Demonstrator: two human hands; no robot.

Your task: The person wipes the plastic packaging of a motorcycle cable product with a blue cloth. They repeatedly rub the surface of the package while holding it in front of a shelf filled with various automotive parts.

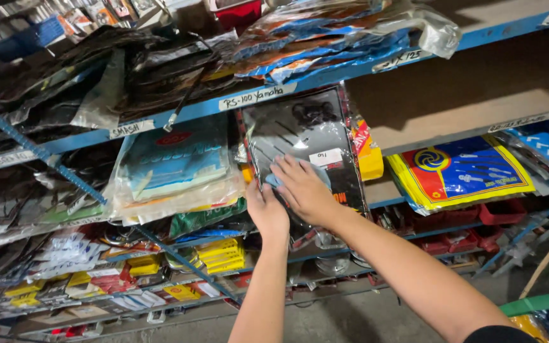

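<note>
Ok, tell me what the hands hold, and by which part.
Left hand grips the left edge of the black plastic-wrapped flat packet; right hand presses flat on its front.

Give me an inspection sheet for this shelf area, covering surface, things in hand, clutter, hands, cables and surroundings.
Surface: blue metal shelving with paper label strips on its edges.
Things in hand: black plastic-wrapped packet, standing upright against the shelf, with a blue cloth pressed on it.
Clutter: bagged teal packet, yellow-edged blue-and-red packets, yellow boxes.
Hands: left hand steadies the packet's lower edge; right hand lies flat on the cloth.
Cables: nothing seen.
Surroundings: grey concrete floor.
</note>
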